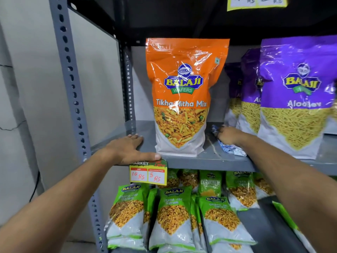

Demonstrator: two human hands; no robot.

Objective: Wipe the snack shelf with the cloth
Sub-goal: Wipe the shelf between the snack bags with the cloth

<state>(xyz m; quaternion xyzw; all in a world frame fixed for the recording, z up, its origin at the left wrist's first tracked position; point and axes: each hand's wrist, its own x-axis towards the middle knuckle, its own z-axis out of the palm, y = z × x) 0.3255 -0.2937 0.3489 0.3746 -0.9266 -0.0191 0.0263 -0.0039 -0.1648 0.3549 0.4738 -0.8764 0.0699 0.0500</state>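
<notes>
The grey metal snack shelf (209,158) runs across the middle of the view. My right hand (228,135) presses a blue and white cloth (230,147) flat on the shelf, between an orange snack bag (182,95) and the purple bags (295,95). The cloth shows at my fingertips and under my wrist. My left hand (127,149) lies flat on the shelf's left front edge, fingers spread, thumb beside the orange bag's base, holding nothing.
A perforated grey upright (73,99) stands at the left, with a wall behind it. A yellow price tag (148,173) hangs from the shelf edge. Several green snack packets (173,214) fill the shelf below. Another price label (257,2) hangs above.
</notes>
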